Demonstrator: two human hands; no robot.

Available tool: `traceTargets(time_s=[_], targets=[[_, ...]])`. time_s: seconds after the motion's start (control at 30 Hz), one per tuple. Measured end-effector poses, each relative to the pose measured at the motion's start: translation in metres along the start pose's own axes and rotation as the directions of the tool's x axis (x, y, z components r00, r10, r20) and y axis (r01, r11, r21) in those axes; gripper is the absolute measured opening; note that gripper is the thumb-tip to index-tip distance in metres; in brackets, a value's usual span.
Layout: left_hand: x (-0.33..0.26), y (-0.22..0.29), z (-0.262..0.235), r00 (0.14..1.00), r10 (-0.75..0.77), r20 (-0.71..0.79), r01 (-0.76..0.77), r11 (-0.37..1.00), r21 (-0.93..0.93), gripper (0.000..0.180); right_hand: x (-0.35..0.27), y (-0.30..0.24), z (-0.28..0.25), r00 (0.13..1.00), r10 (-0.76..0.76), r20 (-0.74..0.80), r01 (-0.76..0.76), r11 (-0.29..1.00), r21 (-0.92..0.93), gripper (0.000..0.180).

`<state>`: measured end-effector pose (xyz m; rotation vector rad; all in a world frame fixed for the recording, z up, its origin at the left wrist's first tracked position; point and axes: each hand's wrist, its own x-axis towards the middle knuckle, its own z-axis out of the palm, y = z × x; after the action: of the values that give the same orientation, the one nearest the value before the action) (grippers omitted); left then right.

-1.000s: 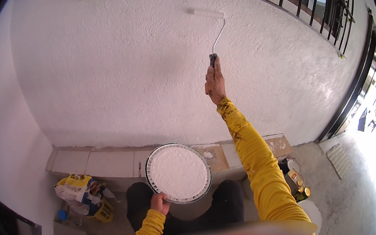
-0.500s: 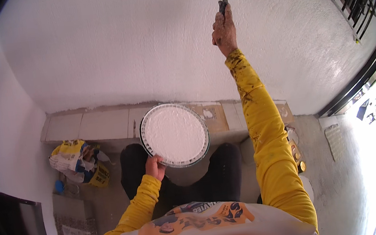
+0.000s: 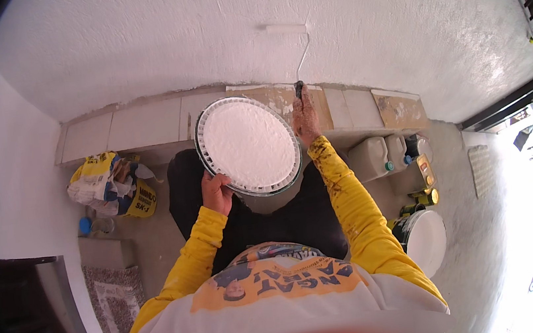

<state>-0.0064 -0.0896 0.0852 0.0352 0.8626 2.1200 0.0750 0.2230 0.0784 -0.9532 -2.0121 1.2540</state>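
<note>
My left hand (image 3: pixel 217 193) is closed on the near left rim of a round white pail lid (image 3: pixel 250 143). The lid has a ribbed edge, and wet-looking white paint covers its face. It is held over my lap, slightly tilted. To the right of it, my right hand (image 3: pixel 305 119) grips the dark handle of a paint roller (image 3: pixel 304 55). The roller's thin wire frame runs up from my fist. Its white sleeve lies at the white wall (image 3: pixel 152 47), low down; contact with the wall is hard to tell.
A tiled ledge (image 3: pixel 145 123) with cardboard pieces (image 3: pixel 399 109) runs along the wall's foot. Bags (image 3: pixel 111 185) stand at left, above a patterned mat (image 3: pixel 113 298). At right are plastic jugs (image 3: pixel 369 158), cans and a white-topped pail (image 3: pixel 426 243). Window bars are at upper right.
My right arm has come down and back, bringing the roller lower on the wall, near the lid. The lid sits higher in the view. The view has shifted, showing the jugs and pail at right.
</note>
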Motion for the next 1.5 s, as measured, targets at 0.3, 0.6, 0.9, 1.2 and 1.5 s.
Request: traceTargets(time_s=[0.3, 0.6, 0.9, 1.2, 1.5], targets=[[-0.058, 0.051, 0.012, 0.991, 0.131, -0.037, -0.134, 0.987, -0.085, 0.052, -0.019, 0.009, -0.005, 0.962, 0.169, 0.216, -0.24, 0.9, 0.364, 0.013], [-0.051, 0.059, -0.021, 0.989, 0.131, 0.069, -0.125, 0.988, -0.09, 0.052, -0.038, -0.05, -0.066, 0.96, -0.066, 0.27, -0.043, 0.924, 0.38, 0.015], [-0.028, 0.058, -0.026, 0.99, 0.086, 0.109, -0.078, 0.994, -0.076, 0.057, -0.013, -0.131, -0.126, 0.973, -0.057, 0.222, -0.02, 0.944, 0.33, 0.031], [0.011, 0.04, -0.017, 0.991, 0.091, 0.093, -0.089, 0.996, -0.026, 0.066, -0.118, -0.179, -0.102, 0.914, 0.016, 0.405, -0.139, 0.952, 0.274, 0.052], [0.018, 0.044, -0.029, 0.998, 0.038, 0.04, -0.032, 0.99, -0.136, 0.055, -0.184, -0.144, -0.116, 0.737, 0.304, 0.603, -0.382, 0.924, 0.001, 0.054]])
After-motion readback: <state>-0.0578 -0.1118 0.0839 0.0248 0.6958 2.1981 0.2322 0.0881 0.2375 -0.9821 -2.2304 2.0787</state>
